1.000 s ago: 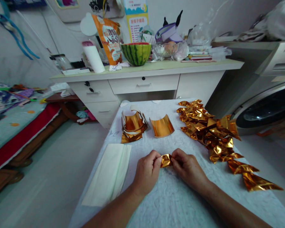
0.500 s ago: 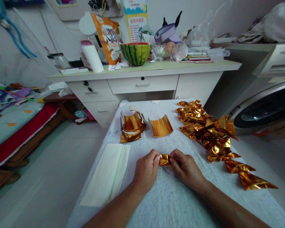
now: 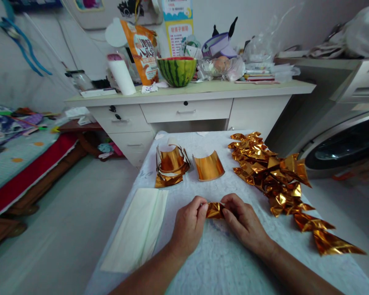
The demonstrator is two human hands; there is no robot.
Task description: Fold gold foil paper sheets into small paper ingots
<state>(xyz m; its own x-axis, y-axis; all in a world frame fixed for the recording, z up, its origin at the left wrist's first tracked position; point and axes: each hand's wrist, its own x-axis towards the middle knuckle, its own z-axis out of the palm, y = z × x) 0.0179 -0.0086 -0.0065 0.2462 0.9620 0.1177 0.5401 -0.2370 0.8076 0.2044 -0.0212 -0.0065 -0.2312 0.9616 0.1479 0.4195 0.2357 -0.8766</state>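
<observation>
A person's left hand (image 3: 189,224) and right hand (image 3: 245,220) grip a small gold foil piece (image 3: 215,210) between them, thumbs and fingers pinching its opposite ends, over the near middle of a cloth-covered counter (image 3: 224,258). Just beyond the hands sits a single curved gold sheet (image 3: 209,166), with a loose stack of similar sheets (image 3: 172,160) to its left. A flat, pale paper (image 3: 137,229) lies near the left forearm, while crumpled gold foil shapes (image 3: 269,168) heap along the counter's right side.
</observation>
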